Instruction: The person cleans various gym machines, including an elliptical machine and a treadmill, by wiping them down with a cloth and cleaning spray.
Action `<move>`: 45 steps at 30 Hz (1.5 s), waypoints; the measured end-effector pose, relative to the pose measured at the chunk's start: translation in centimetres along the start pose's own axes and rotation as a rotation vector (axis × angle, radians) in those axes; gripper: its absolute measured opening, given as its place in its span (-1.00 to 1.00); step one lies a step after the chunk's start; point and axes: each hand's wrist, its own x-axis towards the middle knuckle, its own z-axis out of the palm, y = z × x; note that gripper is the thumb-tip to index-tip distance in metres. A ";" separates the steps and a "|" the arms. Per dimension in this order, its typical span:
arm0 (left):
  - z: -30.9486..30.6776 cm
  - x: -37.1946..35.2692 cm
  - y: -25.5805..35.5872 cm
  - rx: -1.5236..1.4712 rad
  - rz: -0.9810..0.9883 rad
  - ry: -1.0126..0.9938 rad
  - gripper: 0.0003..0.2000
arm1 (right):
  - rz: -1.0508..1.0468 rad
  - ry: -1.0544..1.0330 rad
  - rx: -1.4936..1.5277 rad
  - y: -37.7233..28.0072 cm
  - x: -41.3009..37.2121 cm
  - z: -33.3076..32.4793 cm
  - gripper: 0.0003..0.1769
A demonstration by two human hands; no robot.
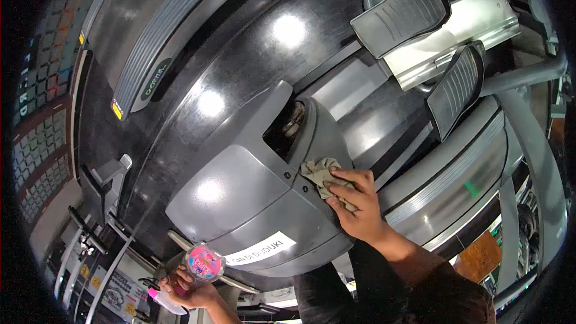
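My right hand (362, 207) presses a crumpled beige cloth (321, 173) against the grey plastic housing (240, 171) of an elliptical trainer. The cloth lies near two dark screw holes, beside the opening that shows the inner mechanism. Lower left, my left hand (187, 293) is wrapped round a spray bottle (205, 262) with a pink label. Its white and pink spray head (167, 301) points down and left. A white sticker with black lettering (264, 248) is on the housing between my hands.
Two black foot pedals (402, 18) (456, 93) sit beyond the housing, by a shiny metal rail cover (474, 15). A treadmill side rail (162, 42) runs at upper left. Grey frame tubes (528, 162) stand at right. Light glares off the dark floor (210, 102).
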 end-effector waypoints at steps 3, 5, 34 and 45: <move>-1.3 0.4 -0.3 -0.018 -0.006 -0.088 -0.80 | 0.161 0.076 0.044 3.6 2.3 2.0 -0.78; -2.7 0.8 -0.3 -0.022 -0.016 -0.174 -0.77 | 0.174 0.068 -0.046 6.4 6.4 3.2 -0.78; 0.3 -0.4 -0.2 -0.013 0.048 0.034 -0.82 | 0.484 -0.004 -0.085 16.5 8.0 4.7 -0.80; -0.7 0.4 -0.4 -0.035 0.053 -0.135 -0.84 | 0.945 -0.359 -0.097 22.6 10.5 4.8 -0.27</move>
